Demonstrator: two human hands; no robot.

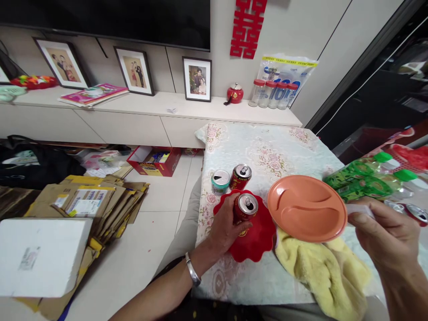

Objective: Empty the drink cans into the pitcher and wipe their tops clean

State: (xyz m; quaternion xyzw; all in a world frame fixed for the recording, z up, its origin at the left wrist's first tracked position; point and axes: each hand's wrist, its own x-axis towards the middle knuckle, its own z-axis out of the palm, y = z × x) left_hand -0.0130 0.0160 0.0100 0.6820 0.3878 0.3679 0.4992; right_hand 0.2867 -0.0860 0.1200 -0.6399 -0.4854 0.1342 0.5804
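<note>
My left hand is wrapped round an opened red drink can, which is at the red scalloped dish; whether it rests on the dish I cannot tell. Just behind it stand another opened red can and a short teal can. At the right, my right hand pinches a small white flat piece, its material unclear, beside the rim of an orange divided plate. A yellow cloth lies in front of that plate.
Green-capped bottles lie at the table's right side, near another can. The flowered tablecloth reaches the white cabinet. Glass jars stand on it. Flattened cardboard and a white foam box are on the left.
</note>
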